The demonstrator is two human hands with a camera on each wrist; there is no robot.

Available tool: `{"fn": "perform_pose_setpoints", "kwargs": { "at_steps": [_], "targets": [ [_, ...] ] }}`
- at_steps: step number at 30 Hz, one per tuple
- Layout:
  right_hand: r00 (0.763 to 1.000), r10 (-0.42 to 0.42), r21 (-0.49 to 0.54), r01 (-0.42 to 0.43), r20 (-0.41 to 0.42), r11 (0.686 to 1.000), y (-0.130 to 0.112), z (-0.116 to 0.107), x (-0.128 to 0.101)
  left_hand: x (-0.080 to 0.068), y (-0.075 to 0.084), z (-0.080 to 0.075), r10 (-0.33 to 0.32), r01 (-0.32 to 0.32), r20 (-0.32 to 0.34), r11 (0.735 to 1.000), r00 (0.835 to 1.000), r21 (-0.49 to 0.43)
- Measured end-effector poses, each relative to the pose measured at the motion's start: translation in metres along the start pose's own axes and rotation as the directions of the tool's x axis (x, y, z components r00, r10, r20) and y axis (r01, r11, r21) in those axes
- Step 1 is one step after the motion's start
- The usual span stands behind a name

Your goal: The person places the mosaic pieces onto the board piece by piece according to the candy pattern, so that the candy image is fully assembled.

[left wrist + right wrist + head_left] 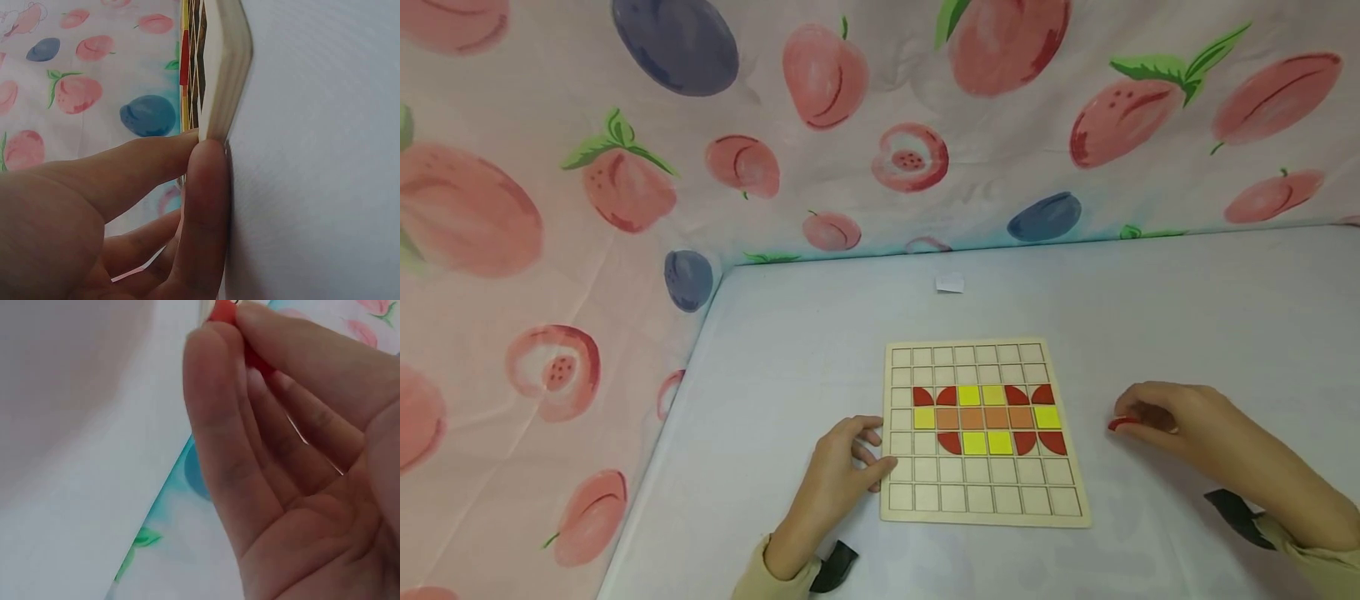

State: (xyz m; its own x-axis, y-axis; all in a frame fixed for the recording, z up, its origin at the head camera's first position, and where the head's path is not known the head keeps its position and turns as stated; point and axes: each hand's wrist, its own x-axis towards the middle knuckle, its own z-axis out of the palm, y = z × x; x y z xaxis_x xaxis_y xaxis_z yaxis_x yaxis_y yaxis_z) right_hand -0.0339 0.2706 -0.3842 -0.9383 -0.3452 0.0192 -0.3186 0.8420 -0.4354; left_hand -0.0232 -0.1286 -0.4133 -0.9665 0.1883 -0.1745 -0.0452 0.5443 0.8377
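A square wooden grid board (pixel 951 497) lies flat on the white table in the head view. Red quarter-circle tiles (pixel 1051 443), yellow square tiles (pixel 973 443) and orange square tiles (pixel 972 418) fill cells in three of its rows. My left hand (pixel 838 475) pinches the board's left edge, thumb on top; the left wrist view shows the thumb and a finger (pixel 208 187) at the pale rim. To the right of the board, above the table, my right hand (pixel 1187 425) pinches a small red tile (pixel 1123 423) between thumb and fingertips. Those fingers partly cover the tile (pixel 224 312).
A small white paper piece (pixel 950 284) lies on the table (pixel 790 350) behind the board. Fruit-print cloth (pixel 820 183) hangs along the table's back and left sides. Dark straps (pixel 835 568) show at both cuffs.
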Motion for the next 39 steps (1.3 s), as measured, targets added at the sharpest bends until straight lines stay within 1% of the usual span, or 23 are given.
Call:
{"fn": "perform_pose_setpoints", "kwargs": {
  "at_steps": [3,5,9,12,15,18,27,33,36,39],
  "targets": [
    [1.0,-0.023,0.029,0.024,-0.01,0.999,-0.006,0.001,0.004,0.0,0.0,0.0,-0.001,0.001,0.0,1.0,1.0,0.002],
    [0.999,-0.041,0.031,0.041,-0.012,0.999,-0.01,0.001,0.006,0.0,0.0,0.0,-0.002,0.002,-0.001,1.0,1.0,0.003],
    [0.995,-0.084,0.015,0.085,-0.048,0.996,-0.019,0.0,0.011,-0.001,0.0,0.0,-0.004,0.004,-0.001,1.0,1.0,0.006],
    [0.996,-0.082,0.04,0.084,-0.041,0.996,-0.025,0.0,0.016,-0.001,0.001,0.0,-0.005,0.005,-0.002,1.0,1.0,0.009],
    [0.999,-0.054,0.077,0.054,0.004,0.996,-0.032,-0.001,0.021,-0.001,0.0,0.0,-0.004,0.004,-0.003,1.0,1.0,0.012],
    [0.999,-0.044,0.097,0.041,0.026,0.994,-0.039,0.0,0.025,-0.001,0.0,0.0,-0.003,0.003,-0.005,1.0,1.0,0.015],
    [0.996,-0.091,0.139,0.088,0.014,0.986,-0.056,0.004,0.036,-0.001,0.001,0.0,-0.002,0.002,-0.006,1.0,1.0,0.027],
    [0.994,-0.111,0.237,0.111,-0.016,0.965,-0.067,0.01,0.043,-0.001,0.001,0.0,-0.011,0.011,-0.006,1.0,1.0,0.024],
    [0.994,-0.111,0.291,0.109,-0.009,0.951,-0.072,0.014,0.047,-0.001,0.001,0.0,-0.011,0.011,-0.007,1.0,1.0,0.025],
    [0.994,-0.108,0.321,0.099,0.01,0.942,-0.076,0.018,0.05,-0.001,0.001,0.0,-0.008,0.009,-0.007,1.0,1.0,0.027]
  ]
}}
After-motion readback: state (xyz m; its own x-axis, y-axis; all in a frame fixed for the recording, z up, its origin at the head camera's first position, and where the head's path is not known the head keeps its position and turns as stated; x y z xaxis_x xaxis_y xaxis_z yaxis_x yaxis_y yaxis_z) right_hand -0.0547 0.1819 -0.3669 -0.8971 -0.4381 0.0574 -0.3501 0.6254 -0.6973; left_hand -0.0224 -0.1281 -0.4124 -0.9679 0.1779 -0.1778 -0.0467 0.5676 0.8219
